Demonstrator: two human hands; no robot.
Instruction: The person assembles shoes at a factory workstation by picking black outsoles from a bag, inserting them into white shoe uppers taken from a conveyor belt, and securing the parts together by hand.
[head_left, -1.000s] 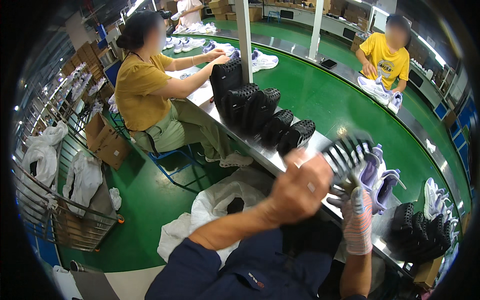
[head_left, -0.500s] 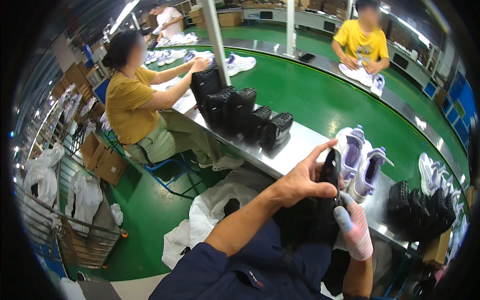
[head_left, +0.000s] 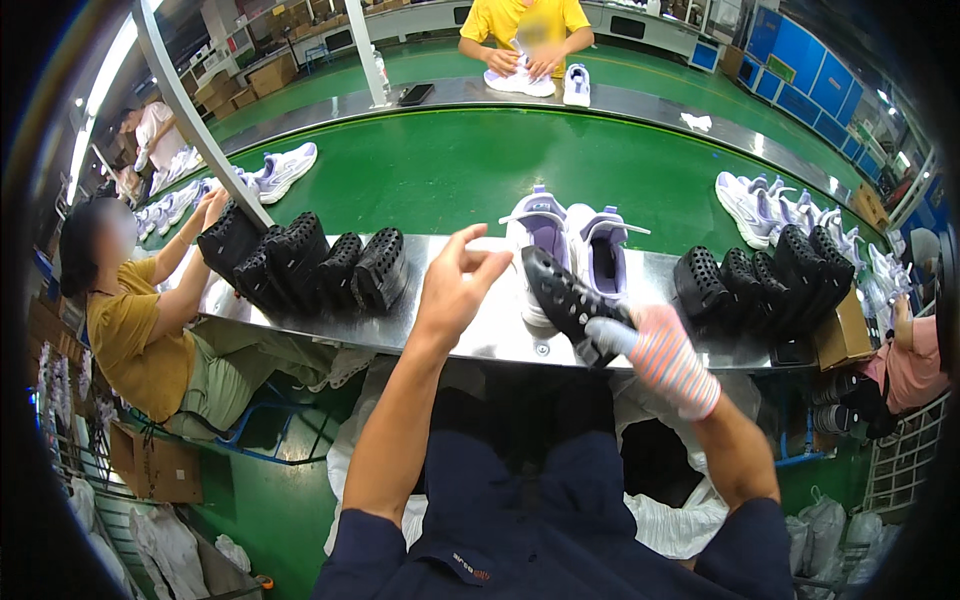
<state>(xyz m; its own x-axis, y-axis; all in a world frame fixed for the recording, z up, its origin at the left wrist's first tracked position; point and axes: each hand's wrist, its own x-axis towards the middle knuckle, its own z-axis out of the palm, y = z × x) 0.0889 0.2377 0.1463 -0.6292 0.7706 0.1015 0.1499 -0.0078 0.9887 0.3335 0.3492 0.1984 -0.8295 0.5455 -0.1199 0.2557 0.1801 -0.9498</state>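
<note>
In my right hand (head_left: 668, 362), which wears a striped glove, is a black perforated shoe tree (head_left: 562, 290), tilted with its rounded end up and to the left. It overlaps the front of a pair of white sneakers with lilac linings, the left sneaker (head_left: 541, 236) and the right sneaker (head_left: 606, 262), standing on the metal ledge; whether it touches them I cannot tell. My bare left hand (head_left: 455, 287) is held up left of the pair, thumb and fingers apart, holding nothing.
Black shoe trees (head_left: 363, 272) stand in a group at left on the metal ledge (head_left: 445, 335), and more black shoe trees (head_left: 765, 275) at right. White sneakers (head_left: 765, 208) line the green belt (head_left: 430, 165). Co-workers sit left and across. A cardboard box (head_left: 843, 328) is at right.
The view has swung to the right. My left hand has let go of the shoe tree and moved away from it; my right hand keeps hold of it, now before the sneakers.
</note>
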